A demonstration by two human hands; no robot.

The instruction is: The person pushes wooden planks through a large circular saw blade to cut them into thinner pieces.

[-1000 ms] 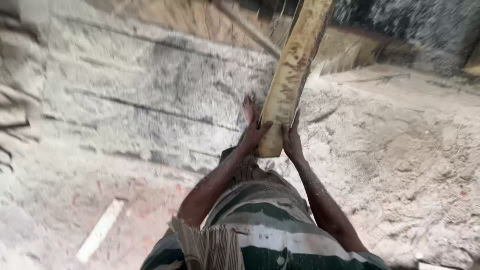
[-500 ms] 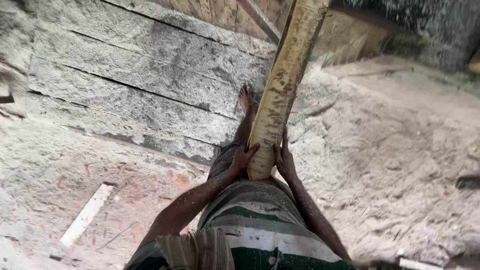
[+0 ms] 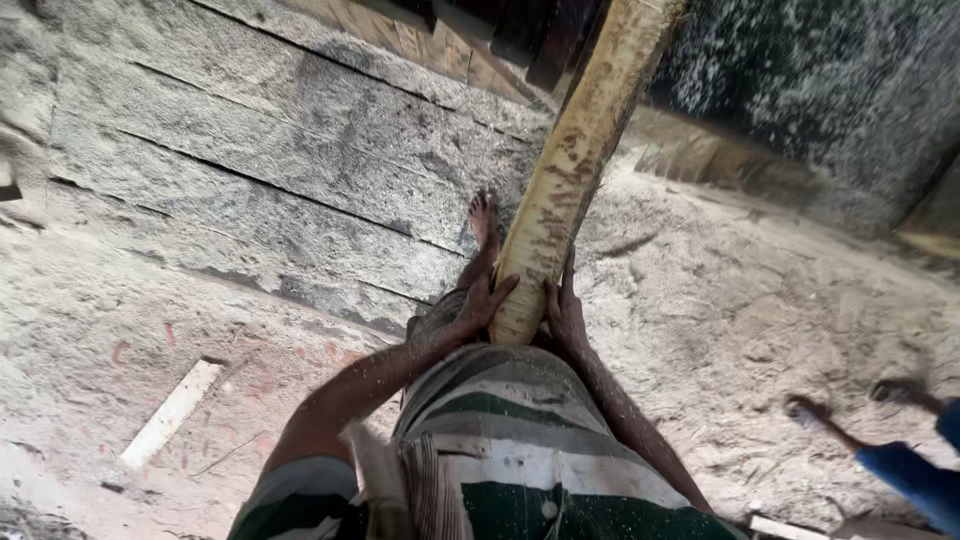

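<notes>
— Sawdust-covered ground [image 3: 760,330] is seen below, w/ grey stone slabs [image 3: 250,190] at left & a dark speckled wall [image 3: 830,90] at top right. What's held?

— A long pale log [image 3: 560,190], bark stripped, brown-blotched, is held near its lower end. It's tilted, rising up & away toward the top edge.

— Grips?

— Left hand [image 3: 485,300] is closed against the log's left side, fingers wrapped onto it. Right hand [image 3: 565,310] is pressed along the right side, fingers pointed up, gripping the log too. Log end is seen just above a striped green-and-white cloth [image 3: 520,460] worn at the waist.

— Anything else?

— A bare foot [image 3: 484,218] is planted on the slab edge, just left of the log. A pale wood strip [image 3: 172,412] is lying on the ground, lower left. Another person's feet [image 3: 850,405] & blue trouser leg [image 3: 915,480] are seen at far right, well apart.
</notes>
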